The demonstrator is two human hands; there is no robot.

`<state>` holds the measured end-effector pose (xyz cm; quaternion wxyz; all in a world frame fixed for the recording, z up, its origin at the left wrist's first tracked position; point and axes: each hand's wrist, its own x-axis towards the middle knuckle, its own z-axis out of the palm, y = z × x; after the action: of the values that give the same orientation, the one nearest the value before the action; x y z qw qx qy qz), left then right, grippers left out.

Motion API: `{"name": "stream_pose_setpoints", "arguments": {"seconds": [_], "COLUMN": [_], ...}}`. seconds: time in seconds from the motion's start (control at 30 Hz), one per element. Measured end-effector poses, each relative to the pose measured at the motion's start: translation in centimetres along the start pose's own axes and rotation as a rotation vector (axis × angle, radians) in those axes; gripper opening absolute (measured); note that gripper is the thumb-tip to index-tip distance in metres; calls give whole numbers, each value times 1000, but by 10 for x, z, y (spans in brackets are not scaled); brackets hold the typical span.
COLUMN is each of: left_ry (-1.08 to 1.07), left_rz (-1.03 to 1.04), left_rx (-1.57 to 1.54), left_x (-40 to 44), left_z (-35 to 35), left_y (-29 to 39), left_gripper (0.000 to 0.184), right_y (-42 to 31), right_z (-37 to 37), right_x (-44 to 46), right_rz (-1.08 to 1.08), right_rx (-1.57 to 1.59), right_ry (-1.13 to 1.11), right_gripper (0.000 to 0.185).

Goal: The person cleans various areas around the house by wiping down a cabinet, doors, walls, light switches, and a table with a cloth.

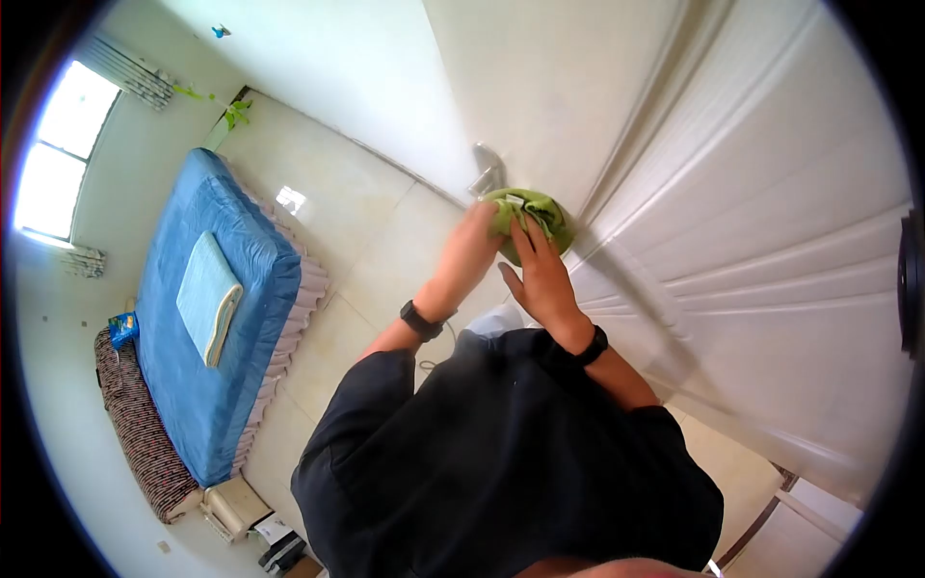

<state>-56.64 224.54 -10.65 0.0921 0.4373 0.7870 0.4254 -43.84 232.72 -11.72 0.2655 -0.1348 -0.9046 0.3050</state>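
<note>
Obs: green cloth (547,211) bunched near door handle (488,170), being handled w/ 2 hands. R hand (547,286): fingers on cloth, thumb spread. L hand (469,252) at its edge; fingertips hidden, pinch unclear. Judgement: regrip needs 1 hand steadying.

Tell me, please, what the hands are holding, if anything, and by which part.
A bunched green cloth: the left hand holds its left edge, and the right hand lays its fingers on the side nearest the body.
</note>
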Motion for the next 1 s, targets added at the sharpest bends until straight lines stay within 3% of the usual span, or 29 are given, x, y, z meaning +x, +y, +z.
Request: {"name": "stream_pose_setpoints", "arguments": {"seconds": [0.13, 0.27, 0.4, 0.67, 0.77, 0.9, 1.0], "left_ry": [26, 103, 61, -191, -268, -347, -418], "left_rz": [-70, 10, -69, 25, 65, 151, 269], "left_rx": [-112, 56, 14, -122, -134, -179, -160], "left_x": [4, 19, 26, 32, 27, 13, 2], "left_z": [-21, -45, -64, -54, -39, -18, -3], "left_y": [-21, -52, -72, -64, -66, -71, -74], "left_gripper": [40, 33, 32, 31, 34, 33, 31], "right_y": [-10, -19, -25, -32, -40, -40, -36], "right_z": [21, 51, 76, 72, 67, 76, 80], "right_x": [26, 58, 80, 48, 35, 6, -18], "right_rz": [-44, -121, -172, 106, 161, 303, 398], "right_rx": [-71, -148, -268, -264, -357, -398, -256], "right_ry": [-2, 108, 161, 189, 267, 305, 406], "right_gripper": [59, 40, 37, 53, 36, 39, 43]}}
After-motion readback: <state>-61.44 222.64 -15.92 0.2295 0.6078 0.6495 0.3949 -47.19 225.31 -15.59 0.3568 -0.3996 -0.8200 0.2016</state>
